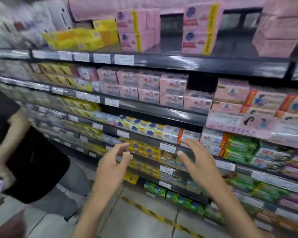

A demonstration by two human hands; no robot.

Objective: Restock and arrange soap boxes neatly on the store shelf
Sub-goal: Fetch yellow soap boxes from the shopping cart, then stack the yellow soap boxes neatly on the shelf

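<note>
Head view: yellow soap boxes (144,149) sit stacked in rows on a middle tier of the store shelf (162,114), too blurred to count. Two hands hover just in front of them, neither plainly touching a box. The left hand (110,167) has a loose, empty grip, thumb and forefinger slightly apart. The right hand (198,162) has its grip spread wide and holds nothing. Two tall pink packs (138,30) with yellow bands stand on the top tier. One other person (33,160) in dark clothes stands at the left on the tiled floor (136,220).
</note>
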